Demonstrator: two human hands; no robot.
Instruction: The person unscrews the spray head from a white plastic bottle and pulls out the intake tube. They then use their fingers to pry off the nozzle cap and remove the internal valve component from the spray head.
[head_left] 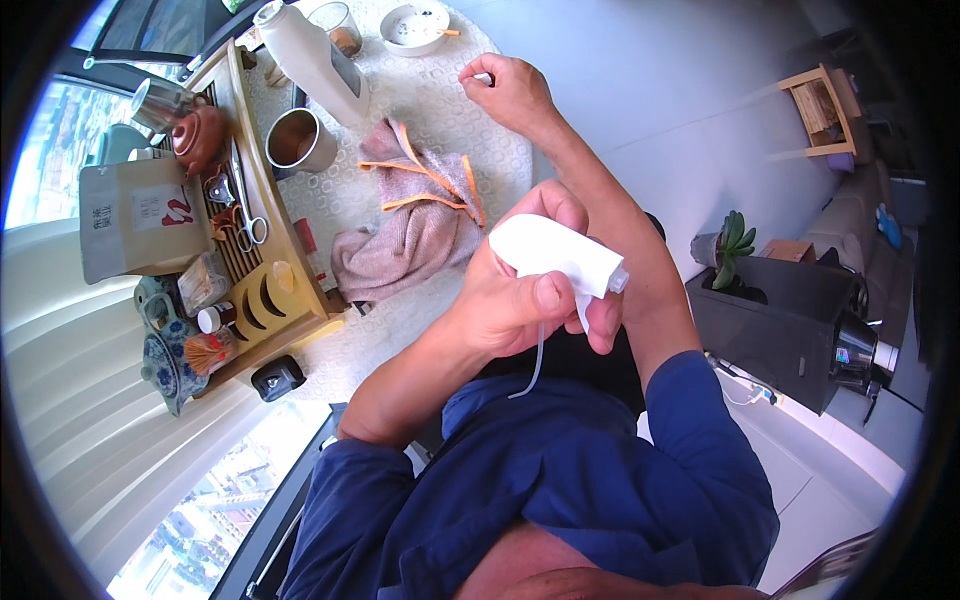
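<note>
My left hand [515, 300] is closed around a white trigger-spray head [555, 252], raised in front of my chest. Its nozzle points to the right, and a thin clear tube [541, 365] hangs below. Further out, at the right edge of the round table, my right hand [515, 95] is pinched on a small thing with a dark and a pale part; I cannot make out what it is. A white bottle [318, 65] without a cap stands tilted in view at the far side. Between it and my left hand lies a crumpled grey-brown cloth [410, 235] with orange edging.
The round table [510, 150] also bears a metal cup [300, 142], a glass [338, 28] and a white ashtray [415, 30]. Left, a wooden tea tray [290, 235] holds a clay teapot [200, 135], scissors [250, 225] and a paper pouch [135, 220]. Right stands a black cabinet [765, 315] with a potted plant [730, 245].
</note>
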